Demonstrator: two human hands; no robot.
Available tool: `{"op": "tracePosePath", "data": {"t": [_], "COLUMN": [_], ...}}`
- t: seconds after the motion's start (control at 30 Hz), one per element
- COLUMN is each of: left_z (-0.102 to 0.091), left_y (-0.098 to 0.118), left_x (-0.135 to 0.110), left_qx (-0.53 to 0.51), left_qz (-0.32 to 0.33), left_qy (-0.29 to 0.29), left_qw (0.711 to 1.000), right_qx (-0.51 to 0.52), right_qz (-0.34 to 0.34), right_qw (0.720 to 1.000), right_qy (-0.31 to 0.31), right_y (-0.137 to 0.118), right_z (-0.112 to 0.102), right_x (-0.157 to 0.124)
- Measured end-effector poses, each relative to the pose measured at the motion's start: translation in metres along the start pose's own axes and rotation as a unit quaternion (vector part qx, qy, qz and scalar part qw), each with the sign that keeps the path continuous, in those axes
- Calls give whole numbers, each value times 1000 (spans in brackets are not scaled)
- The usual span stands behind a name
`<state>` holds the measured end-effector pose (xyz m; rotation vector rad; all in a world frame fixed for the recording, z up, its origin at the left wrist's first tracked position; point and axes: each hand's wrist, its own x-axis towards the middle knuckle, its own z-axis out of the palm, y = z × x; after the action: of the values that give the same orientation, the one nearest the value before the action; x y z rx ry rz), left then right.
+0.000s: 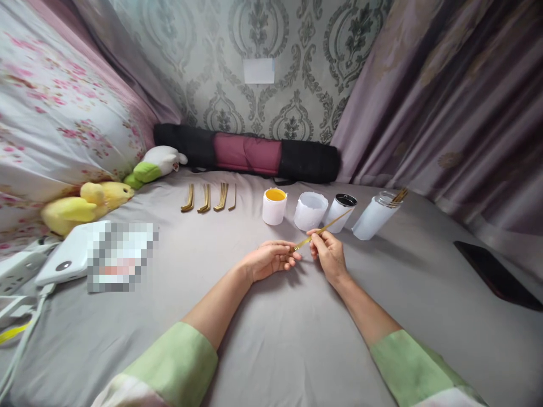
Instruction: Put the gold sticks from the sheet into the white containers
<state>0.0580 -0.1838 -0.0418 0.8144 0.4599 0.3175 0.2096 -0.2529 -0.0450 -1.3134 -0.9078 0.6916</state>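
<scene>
A slim golden-brown paintbrush [333, 221] slants between my two hands above the grey sheet. My right hand [330, 253] pinches its shaft between thumb and fingers. At the lower end, my left hand [271, 261] has its thumb and fingers around the tip, which is partly hidden. Beyond them stand a white-wrapped cup with a yellow inside [275, 210], a wider white cup [310, 213] and a white can with a black rim [339, 221]. The tilted white-wrapped jar [373, 219] holds several thin brown sticks [399, 196].
Several thin golden sticks with bent ends [203, 199] lie in groups at back left. Plush toys [91, 206], a white device [72, 254] and a cable [29, 333] are on the left. A dark phone [498, 275] lies right; a long black-and-maroon bag [248, 154] lines the wall.
</scene>
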Motion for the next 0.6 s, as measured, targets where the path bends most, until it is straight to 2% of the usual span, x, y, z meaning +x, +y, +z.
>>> {"op": "tracePosePath", "data": {"t": [0.33,0.6], "left_z": [-4,-7], "left_y": [1,-1], "left_x": [-1,1], "left_qx": [-4,2], "left_qz": [-15,-14], "left_qy": [-37,-38], "left_qw": [999,999], "right_qx": [-18,-18], "right_qz": [9,1], "right_qw": [1000,999], "right_qy": [0,35], "right_y": [1,-7], "right_z": [-2,-9], "right_x": [-1,4]}}
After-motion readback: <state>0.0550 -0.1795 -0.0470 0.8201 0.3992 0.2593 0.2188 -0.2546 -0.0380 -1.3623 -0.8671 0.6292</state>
